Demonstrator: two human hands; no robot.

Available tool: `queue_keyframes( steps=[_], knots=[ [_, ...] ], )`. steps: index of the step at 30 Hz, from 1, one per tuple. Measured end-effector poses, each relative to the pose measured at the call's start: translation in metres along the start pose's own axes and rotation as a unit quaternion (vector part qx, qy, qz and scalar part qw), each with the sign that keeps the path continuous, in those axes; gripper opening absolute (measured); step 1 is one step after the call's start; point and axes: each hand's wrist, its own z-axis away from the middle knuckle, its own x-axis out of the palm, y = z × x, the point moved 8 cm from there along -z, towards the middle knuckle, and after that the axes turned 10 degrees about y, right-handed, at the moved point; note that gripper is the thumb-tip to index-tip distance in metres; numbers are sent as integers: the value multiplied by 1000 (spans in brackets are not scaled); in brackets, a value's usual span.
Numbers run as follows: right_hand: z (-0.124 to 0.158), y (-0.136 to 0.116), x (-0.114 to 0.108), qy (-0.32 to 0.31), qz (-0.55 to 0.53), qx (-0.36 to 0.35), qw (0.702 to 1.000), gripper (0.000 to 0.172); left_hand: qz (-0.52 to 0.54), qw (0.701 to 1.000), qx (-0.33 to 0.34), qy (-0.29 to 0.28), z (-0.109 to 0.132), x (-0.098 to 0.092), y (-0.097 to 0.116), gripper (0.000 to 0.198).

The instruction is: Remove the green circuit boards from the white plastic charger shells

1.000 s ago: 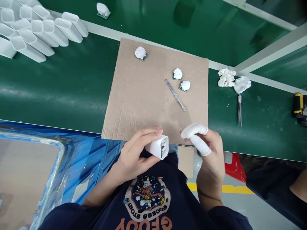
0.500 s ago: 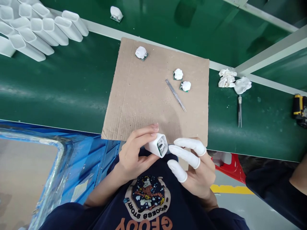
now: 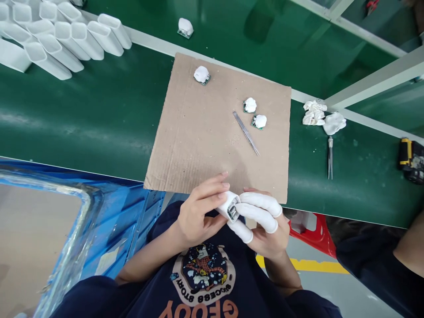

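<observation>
Housing is being clamped by my left hand; my right hand is touching its open end, closure indeterminate.

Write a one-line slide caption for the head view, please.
Left hand holding a white tube, right hand in white finger cots at its open end.

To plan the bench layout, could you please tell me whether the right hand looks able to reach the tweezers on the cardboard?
Probably yes: the tweezers lie on the cardboard ahead of the right hand, with nothing visible between, though its fingers are at the white tube.
</observation>
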Motion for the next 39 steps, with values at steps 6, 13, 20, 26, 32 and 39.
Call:
queue_keyframes(
  steps=[6,13,20,26,32,39],
  knots=[
    [2,0,-7,-47,27,-88,995,24,18,999,-4,-33,0,2,1,50],
    [7,2,-12,-73,-13,-94,993,27,10,997,-16,-77,0,5,2,45],
    [-4,6,-6,-115,-38,-52,991,25,5,995,-36,-97,-2,8,-1,43],
    [-14,5,4,-165,20,-132,977,13,9,984,-102,-147,2,13,-14,42],
    [-22,7,-3,-194,7,-152,969,19,55,977,-128,-164,0,17,-18,44],
    [-10,36,-39,-44,-57,-55,996,25,91,973,-139,-162,-2,15,-19,52]
  ],
)
